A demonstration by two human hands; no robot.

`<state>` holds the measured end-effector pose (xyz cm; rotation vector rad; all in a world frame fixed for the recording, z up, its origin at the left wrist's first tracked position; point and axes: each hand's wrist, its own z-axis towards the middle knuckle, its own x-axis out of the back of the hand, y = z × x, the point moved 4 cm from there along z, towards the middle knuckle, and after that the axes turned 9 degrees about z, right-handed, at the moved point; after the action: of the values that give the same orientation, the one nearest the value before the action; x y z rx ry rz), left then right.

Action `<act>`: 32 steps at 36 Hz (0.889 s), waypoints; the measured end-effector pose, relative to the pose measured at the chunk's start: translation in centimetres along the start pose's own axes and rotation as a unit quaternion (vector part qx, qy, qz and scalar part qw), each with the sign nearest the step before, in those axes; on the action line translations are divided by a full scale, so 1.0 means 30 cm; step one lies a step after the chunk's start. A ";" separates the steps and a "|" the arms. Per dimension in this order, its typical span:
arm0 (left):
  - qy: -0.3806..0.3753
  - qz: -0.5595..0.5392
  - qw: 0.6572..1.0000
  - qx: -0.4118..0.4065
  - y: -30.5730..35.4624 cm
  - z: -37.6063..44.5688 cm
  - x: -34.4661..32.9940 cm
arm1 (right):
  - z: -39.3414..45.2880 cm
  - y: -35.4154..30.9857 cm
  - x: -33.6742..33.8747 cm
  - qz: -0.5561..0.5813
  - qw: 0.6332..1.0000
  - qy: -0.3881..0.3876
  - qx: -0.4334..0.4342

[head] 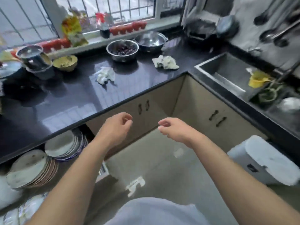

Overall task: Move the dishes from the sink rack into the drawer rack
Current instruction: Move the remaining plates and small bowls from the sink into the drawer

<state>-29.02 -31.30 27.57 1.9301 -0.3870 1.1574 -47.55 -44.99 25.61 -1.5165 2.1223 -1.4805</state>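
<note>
The pulled-out drawer rack [103, 170] sits under the dark counter at the lower left, with several steel plates [61, 144] standing on edge in it and more plates [30, 169] nearer to me. The steel sink [227, 70] lies at the right; beside it a rack area holds a yellow cup [257, 79] and a steel dish [289, 104], partly cut off. My left hand [116, 127] and my right hand [172, 129] hover in front of the cabinet corner, fingers loosely curled, holding nothing.
The black counter [68, 101] carries a steel bowl of dark food [122, 50], a lidded pot [151, 40], two crumpled cloths [105, 75], a yellow bowl [65, 62] and stacked steel pots [34, 60]. A white bin [266, 161] stands on the floor at the right. Ladles [272, 34] hang above the sink.
</note>
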 end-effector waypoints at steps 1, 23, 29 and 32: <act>0.008 -0.002 1.000 -0.022 0.103 0.016 -0.015 | -0.016 0.018 0.091 0.001 1.000 0.011 0.004; -0.139 0.012 0.957 -0.253 1.460 0.429 -0.601 | -0.223 0.689 1.323 0.182 0.923 0.312 -0.133; -0.160 0.022 0.942 -0.295 1.609 0.732 -0.662 | 0.012 0.684 1.541 0.208 0.892 0.383 -0.119; -0.175 0.043 0.934 -0.308 1.667 0.876 -0.686 | 0.128 0.671 1.597 0.229 0.883 0.393 -0.118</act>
<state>-55.65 -85.17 29.22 1.5527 -0.9157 0.6233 -81.23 -84.73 27.22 -0.3459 2.8971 -1.8728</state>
